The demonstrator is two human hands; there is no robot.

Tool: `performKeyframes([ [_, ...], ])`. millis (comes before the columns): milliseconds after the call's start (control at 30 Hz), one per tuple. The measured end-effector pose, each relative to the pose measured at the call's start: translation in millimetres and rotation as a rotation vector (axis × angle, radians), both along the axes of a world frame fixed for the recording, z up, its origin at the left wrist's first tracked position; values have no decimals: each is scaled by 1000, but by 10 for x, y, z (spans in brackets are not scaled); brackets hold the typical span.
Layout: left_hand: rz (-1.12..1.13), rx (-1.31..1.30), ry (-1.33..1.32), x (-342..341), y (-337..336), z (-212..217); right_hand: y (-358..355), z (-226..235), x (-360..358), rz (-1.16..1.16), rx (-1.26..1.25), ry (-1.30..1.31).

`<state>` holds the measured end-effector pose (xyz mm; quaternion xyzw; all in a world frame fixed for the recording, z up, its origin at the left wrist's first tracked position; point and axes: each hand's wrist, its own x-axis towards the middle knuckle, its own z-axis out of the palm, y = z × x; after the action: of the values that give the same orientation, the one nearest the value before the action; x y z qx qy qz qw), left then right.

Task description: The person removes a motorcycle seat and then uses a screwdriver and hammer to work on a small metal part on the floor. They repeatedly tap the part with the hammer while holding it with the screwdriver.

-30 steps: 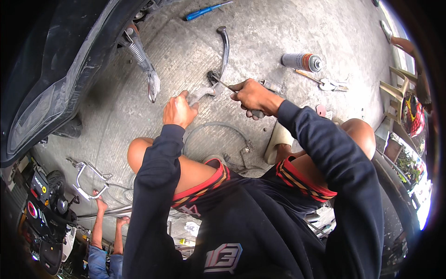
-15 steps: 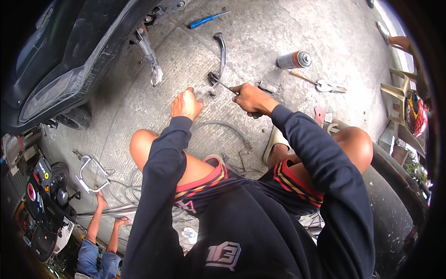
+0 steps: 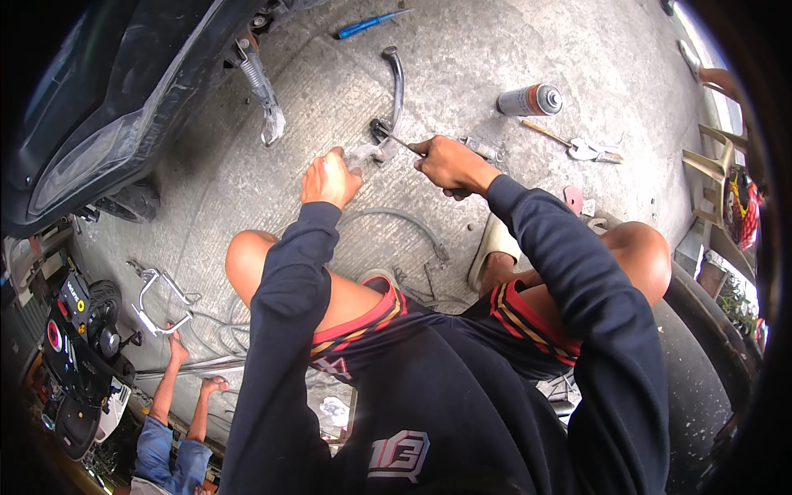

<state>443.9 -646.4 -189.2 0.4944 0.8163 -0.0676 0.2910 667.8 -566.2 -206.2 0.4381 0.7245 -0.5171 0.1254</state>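
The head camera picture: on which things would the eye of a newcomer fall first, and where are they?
Probably on the middle, where the left hand grips a bent metal part on the concrete floor and the right hand holds a thin metal tool to it. The big dark vehicle filling the upper left also stands out, as does the grey-and-orange can on the floor at upper right.

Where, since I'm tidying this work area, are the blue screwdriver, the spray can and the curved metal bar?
Blue screwdriver (image 3: 369, 24): head view, on its handle.
Spray can (image 3: 530, 101): head view, mid-body.
Curved metal bar (image 3: 399, 92): head view, on its long bent arm.
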Motion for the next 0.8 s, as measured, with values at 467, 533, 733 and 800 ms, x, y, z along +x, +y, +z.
performKeyframes([
  [467, -26, 7, -35, -83, 10, -99, -38, 77, -150, -245, -302, -17],
  [533, -12, 49, -25, -57, 10, -84, -142, 48, -216, -346, -288, -5],
  [733, -25, 116, 25, 56, -23, -8, -239, 260, -238, -236, -166, 94],
  [800, -32, 133, 45, 83, -34, -1, -161, 331, -98, -376, -412, 73],
])
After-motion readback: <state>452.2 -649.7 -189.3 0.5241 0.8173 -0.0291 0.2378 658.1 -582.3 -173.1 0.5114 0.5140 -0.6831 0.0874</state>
